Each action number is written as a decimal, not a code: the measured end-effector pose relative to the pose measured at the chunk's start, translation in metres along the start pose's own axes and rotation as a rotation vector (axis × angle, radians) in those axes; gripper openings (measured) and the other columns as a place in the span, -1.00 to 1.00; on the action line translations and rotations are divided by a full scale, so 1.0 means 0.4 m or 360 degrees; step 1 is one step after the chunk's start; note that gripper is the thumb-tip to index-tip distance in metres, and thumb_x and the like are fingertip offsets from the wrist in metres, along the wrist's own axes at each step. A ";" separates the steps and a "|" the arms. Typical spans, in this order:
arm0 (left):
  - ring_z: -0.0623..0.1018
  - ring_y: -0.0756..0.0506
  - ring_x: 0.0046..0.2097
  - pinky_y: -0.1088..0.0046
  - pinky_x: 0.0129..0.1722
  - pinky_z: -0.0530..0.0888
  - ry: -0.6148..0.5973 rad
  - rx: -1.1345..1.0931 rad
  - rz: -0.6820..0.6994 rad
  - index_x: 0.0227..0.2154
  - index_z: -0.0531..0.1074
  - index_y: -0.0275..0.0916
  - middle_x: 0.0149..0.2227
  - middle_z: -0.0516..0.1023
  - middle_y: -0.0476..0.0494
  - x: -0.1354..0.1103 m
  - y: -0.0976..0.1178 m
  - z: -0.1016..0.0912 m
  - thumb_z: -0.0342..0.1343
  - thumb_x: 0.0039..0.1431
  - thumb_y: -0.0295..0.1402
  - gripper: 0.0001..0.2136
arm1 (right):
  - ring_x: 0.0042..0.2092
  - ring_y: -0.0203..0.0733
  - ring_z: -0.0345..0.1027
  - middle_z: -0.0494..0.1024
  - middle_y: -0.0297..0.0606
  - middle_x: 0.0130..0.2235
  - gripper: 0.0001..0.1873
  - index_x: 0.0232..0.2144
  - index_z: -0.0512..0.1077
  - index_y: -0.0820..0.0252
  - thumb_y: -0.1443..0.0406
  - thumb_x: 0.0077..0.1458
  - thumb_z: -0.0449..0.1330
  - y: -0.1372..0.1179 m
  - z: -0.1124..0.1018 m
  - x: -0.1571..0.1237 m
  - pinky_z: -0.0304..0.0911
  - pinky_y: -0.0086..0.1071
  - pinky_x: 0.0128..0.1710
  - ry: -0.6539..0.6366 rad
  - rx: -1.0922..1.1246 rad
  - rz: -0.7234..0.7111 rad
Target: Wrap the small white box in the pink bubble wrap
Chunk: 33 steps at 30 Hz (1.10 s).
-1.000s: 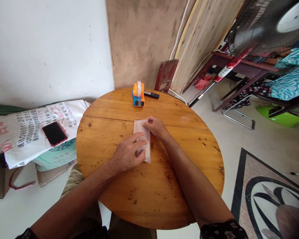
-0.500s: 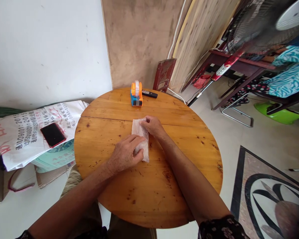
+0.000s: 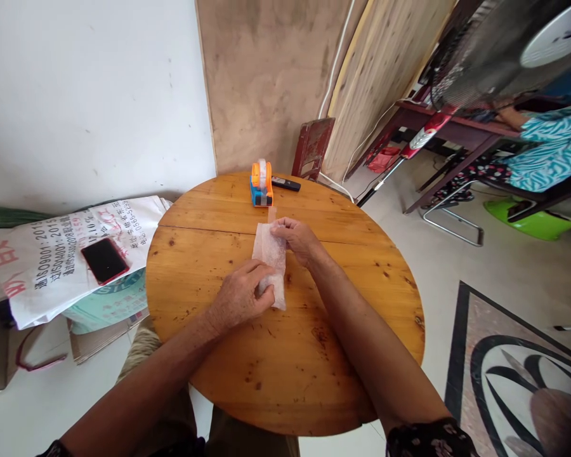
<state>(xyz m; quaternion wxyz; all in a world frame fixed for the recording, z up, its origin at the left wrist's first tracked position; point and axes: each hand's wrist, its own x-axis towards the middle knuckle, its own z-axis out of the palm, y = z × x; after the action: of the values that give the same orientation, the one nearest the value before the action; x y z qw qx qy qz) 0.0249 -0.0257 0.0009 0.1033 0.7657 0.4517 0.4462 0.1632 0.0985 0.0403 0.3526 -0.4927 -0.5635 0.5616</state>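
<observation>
A flat, whitish see-through packet, apparently bubble wrap (image 3: pixel 272 246), lies lengthwise on the round wooden table (image 3: pixel 276 381). My left hand (image 3: pixel 242 289) is curled over its lower left part, thumb and fingers closed on the wrap. At its upper right edge, my right hand (image 3: pixel 297 240) pinches with thumb and forefinger. From those fingertips a short strip of clear tape (image 3: pixel 272 214) sticks out past the packet's far end. What is inside the wrap cannot be made out. Farther back stands an orange and blue tape dispenser (image 3: pixel 261 184) with a roll on it.
Behind the dispenser lies a black pen-like object (image 3: pixel 286 183). A red-edged phone (image 3: pixel 105 260) rests on white printed sacks (image 3: pixel 42 254) at the left. A wooden chair (image 3: pixel 313 147) touches the far side. At the right are a standing fan (image 3: pixel 476 70) and a seated person (image 3: pixel 547 152).
A strip of clear tape now shows beyond my right fingertips, at the packet's far end. My right hand has shifted slightly; my left hand stays on the wrap.
</observation>
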 end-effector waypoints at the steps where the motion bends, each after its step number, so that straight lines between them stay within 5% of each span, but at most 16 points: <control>1: 0.57 -0.12 -0.17 0.34 -0.13 0.54 0.0003 0.0001 -0.0003 -0.20 0.49 -0.26 -0.20 0.58 -0.19 0.000 0.000 -0.001 0.05 0.07 -0.50 -0.77 | -0.53 -0.36 0.14 0.33 -0.44 -0.54 -0.83 -0.51 0.31 0.16 0.25 -0.21 0.22 -0.007 -0.001 -0.005 0.08 -0.46 -0.51 -0.0005 -0.0002 0.0003; 9: 0.56 -0.09 -0.18 0.39 -0.14 0.52 -0.0053 -0.0002 -0.0171 -0.20 0.49 -0.21 -0.16 0.55 -0.14 -0.004 0.011 -0.007 0.07 0.07 -0.49 -0.77 | -0.48 -0.37 0.13 0.32 -0.46 -0.50 -0.76 -0.46 0.30 0.15 0.16 -0.13 0.24 -0.051 0.004 -0.105 0.07 -0.45 -0.46 -0.0114 -0.0024 -0.0281; 18: 0.49 -0.10 -0.22 0.36 -0.23 0.49 0.0030 0.0189 -0.0440 -0.20 0.38 -0.18 -0.19 0.41 -0.12 -0.011 0.016 -0.008 0.16 0.02 -0.36 -0.76 | -0.44 -0.34 0.15 0.34 -0.45 -0.47 -0.75 -0.39 0.31 0.14 0.13 -0.01 0.24 -0.030 0.014 -0.181 0.08 -0.42 -0.40 -0.0152 0.0079 -0.0443; 25: 0.45 -0.18 -0.08 0.20 -0.06 0.44 0.0072 0.0018 -0.0581 0.09 0.20 -0.23 -0.03 0.40 -0.22 -0.006 0.000 -0.012 0.23 -0.05 -0.30 -0.40 | -0.40 -0.32 0.20 0.37 -0.42 -0.43 -0.80 -0.36 0.33 0.14 0.15 0.10 0.21 -0.036 0.007 -0.210 0.13 -0.41 -0.35 -0.0299 -0.0059 -0.0543; 33: 0.44 -0.11 -0.21 0.32 -0.18 0.40 -0.0190 -0.0264 -0.0602 -0.27 0.38 -0.21 -0.28 0.45 -0.07 0.002 -0.002 -0.027 0.13 0.09 -0.30 -0.83 | -0.32 -0.27 0.30 0.42 -0.37 -0.36 -0.88 -0.34 0.36 0.14 0.21 0.17 0.15 -0.021 0.006 -0.275 0.21 -0.40 -0.28 -0.0306 -0.0206 -0.0625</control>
<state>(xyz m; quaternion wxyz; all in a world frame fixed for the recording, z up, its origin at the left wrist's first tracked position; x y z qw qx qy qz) 0.0161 -0.0274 0.0073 0.2745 0.6812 0.5422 0.4083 0.1890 -0.0060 0.0653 0.3675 -0.3392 -0.7145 0.4893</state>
